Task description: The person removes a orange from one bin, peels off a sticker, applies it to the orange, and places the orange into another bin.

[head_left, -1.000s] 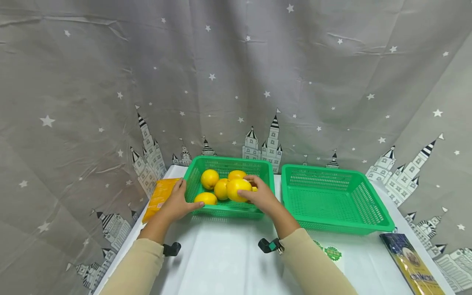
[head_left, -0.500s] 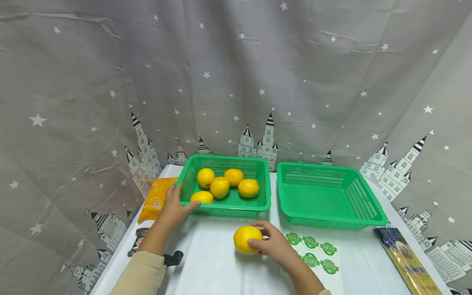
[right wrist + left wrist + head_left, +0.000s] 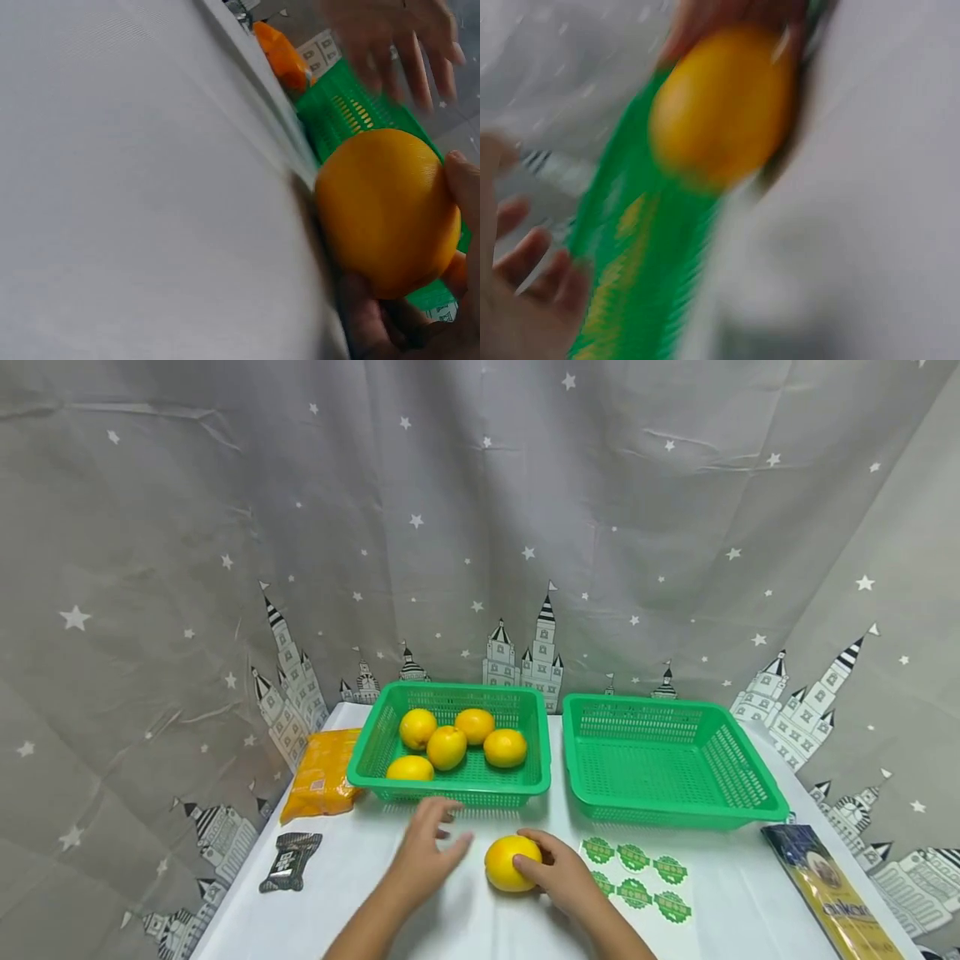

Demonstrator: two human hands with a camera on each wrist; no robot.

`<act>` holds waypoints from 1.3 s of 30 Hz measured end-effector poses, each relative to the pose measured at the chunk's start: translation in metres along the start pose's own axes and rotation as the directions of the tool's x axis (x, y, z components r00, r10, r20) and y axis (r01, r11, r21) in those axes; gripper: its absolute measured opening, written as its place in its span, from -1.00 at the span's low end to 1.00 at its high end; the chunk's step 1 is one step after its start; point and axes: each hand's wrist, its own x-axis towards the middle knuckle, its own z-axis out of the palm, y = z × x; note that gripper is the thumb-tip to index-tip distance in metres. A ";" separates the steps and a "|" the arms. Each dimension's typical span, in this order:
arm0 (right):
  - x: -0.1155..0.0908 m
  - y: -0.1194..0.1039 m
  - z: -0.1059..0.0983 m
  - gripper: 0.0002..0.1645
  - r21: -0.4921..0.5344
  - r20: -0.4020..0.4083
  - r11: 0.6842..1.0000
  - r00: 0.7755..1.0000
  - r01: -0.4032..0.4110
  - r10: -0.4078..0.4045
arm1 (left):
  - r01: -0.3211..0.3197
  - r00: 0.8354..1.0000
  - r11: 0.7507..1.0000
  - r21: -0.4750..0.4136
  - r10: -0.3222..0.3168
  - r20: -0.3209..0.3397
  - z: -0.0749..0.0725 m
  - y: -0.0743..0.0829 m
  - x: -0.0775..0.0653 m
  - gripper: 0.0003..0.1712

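In front of the left basket, my right hand [image 3: 564, 870] grips a yellow-orange orange [image 3: 512, 863] by its right side, thumb and fingers around it. The right wrist view shows the same orange [image 3: 388, 214] close up, at the white tabletop. My left hand [image 3: 424, 853] is to the left of the orange, apart from it, with fingers loosely bent and nothing in them. Behind the hands, the left green basket [image 3: 457, 792] holds several similar oranges [image 3: 446, 747]. Motion blurs the left wrist view, where the held orange [image 3: 720, 109] appears near the top.
A second green basket [image 3: 651, 768] stands at the right. Green round stickers [image 3: 633, 893] on a sheet lie beside the right hand. An orange packet [image 3: 322, 772] and a small black wrapped item [image 3: 291, 862] are at the left, and a blue-gold packet [image 3: 840, 893] at the right edge.
My right hand has lifted the orange out of the left basket and brought it toward the table's front. My left hand has left that basket's edge and moved right, toward the orange.
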 end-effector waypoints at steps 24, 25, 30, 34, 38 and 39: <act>-0.079 0.045 -0.147 -0.29 -0.599 -0.223 0.776 0.972 -0.198 0.075 | 0.068 0.954 0.982 -0.179 -0.012 0.298 0.076 -0.017 -0.024 -0.19; -0.080 0.049 -0.148 -0.24 -0.612 -0.209 0.761 0.972 -0.215 0.107 | 0.072 0.954 0.982 -0.177 -0.016 0.300 0.076 -0.018 -0.024 -0.19; -0.080 0.063 -0.141 -0.29 -0.659 -0.224 0.708 0.965 -0.253 0.137 | 0.093 0.950 0.979 -0.181 -0.033 0.311 0.076 -0.018 -0.024 -0.19; -0.081 0.066 -0.140 -0.38 -0.665 -0.242 0.706 0.965 -0.243 0.103 | 0.106 0.947 0.978 -0.179 -0.044 0.319 0.076 -0.019 -0.023 -0.18; -0.080 0.067 -0.143 -0.45 -0.652 -0.239 0.720 0.966 -0.236 0.100 | 0.105 0.947 0.980 -0.172 -0.045 0.319 0.077 -0.020 -0.023 -0.17; -0.080 0.067 -0.143 -0.47 -0.647 -0.237 0.725 0.966 -0.237 0.104 | 0.104 0.947 0.980 -0.169 -0.045 0.319 0.077 -0.020 -0.023 -0.17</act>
